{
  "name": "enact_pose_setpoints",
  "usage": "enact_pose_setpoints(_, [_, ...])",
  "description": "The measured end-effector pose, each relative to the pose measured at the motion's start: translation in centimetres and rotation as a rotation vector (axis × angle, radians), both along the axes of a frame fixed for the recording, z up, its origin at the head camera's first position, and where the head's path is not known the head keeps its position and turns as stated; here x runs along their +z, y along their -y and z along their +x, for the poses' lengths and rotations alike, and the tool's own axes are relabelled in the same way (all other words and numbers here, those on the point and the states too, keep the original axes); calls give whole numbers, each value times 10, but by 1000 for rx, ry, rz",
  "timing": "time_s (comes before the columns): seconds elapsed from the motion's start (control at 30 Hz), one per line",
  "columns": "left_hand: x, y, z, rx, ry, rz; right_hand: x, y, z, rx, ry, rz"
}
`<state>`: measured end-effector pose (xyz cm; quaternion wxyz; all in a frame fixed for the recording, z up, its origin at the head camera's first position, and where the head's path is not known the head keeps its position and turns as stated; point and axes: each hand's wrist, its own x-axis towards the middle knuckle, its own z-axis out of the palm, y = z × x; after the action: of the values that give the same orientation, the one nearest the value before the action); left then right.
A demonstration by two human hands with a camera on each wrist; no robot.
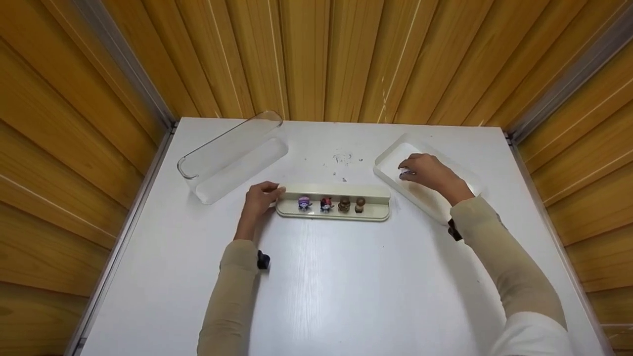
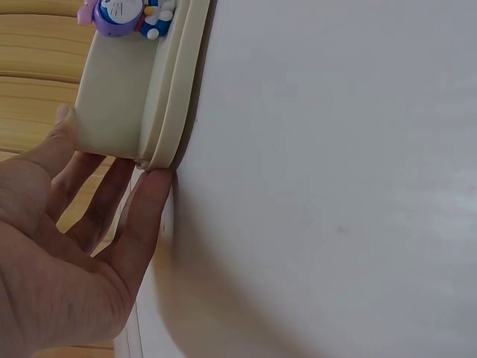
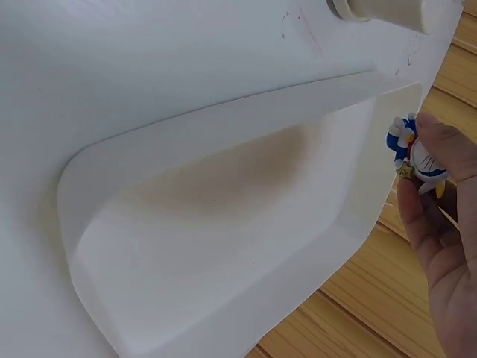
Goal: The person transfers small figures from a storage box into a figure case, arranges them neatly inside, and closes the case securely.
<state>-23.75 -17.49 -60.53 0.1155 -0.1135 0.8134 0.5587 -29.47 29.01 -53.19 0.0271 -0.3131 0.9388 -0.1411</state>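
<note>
Pinched between the thumb and fingers of my right hand [image 1: 430, 170] is a small blue-and-white cat figurine [image 3: 426, 160], held over the far side of a white tray [image 1: 413, 198]. My left hand [image 1: 259, 200] grips the left end of a cream display base [image 1: 336, 216], thumb on its raised back and fingers at the rounded end. Several figurines stand in a row on the base: a purple-hooded one [image 1: 304, 203], a red-and-dark one [image 1: 325, 204] and two brown ones [image 1: 344, 204] towards the right.
At the back left of the white table [image 1: 316, 287] lies a long clear cover [image 1: 227, 143] with rounded ends. Dark marks [image 1: 342, 158] spot the tabletop behind the base. Wooden-slat walls [image 1: 306, 59] enclose the table's back and sides.
</note>
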Motion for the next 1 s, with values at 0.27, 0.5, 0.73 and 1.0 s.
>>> enact_pose_setpoints(0.27, [-2, 1, 1, 6, -4, 41, 6, 7, 24, 28, -30, -105])
enact_pose_setpoints(0.5, [-1, -1, -1, 1, -12, 1, 6, 26, 42, 17, -29, -141])
enact_pose_setpoints(0.73, [-1, -2, -1, -1, -31, 2, 5, 46, 58, 11, 39, -158])
enact_pose_setpoints(1.0, [-1, 0, -1, 4, -30, 6, 0, 61, 68, 60, 55, -116])
